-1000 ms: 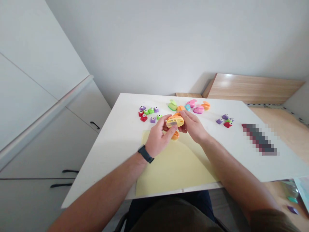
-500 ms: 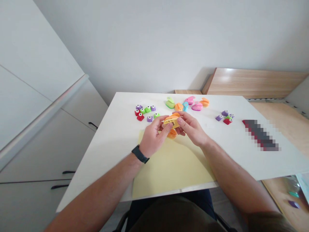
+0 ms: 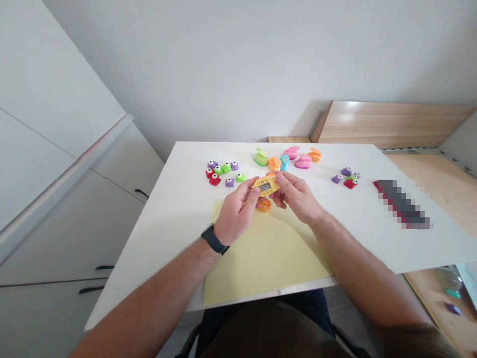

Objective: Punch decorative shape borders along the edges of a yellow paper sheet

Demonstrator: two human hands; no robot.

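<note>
The table (image 3: 156, 223) is extending to every side of my fingers (image 3: 246, 186). On it, the sheet (image 3: 261, 258) is lying below them and nearer to me. My left hand (image 3: 236, 214) and right hand (image 3: 300, 199) are sharing one hold, fingers curling partway closed on the yellow punch (image 3: 274, 182), which is sitting between them, apparently above the sheet's far end, its underside facing me. The left thumb (image 3: 252, 199) is bearing on its left end, the right thumb (image 3: 282, 180) near its upper right end. For a clear inspection, both thumbs should be bearing only on the ends, the other fingers supporting from behind without squeezing hard. The orange punch (image 3: 264, 205) is lying just below the fingers; whether they are touching it, I cannot tell. Small punches (image 3: 214, 181) are standing to their left, beyond. The die (image 3: 265, 187) is showing between my thumbs; neither tip should be covering it.
</note>
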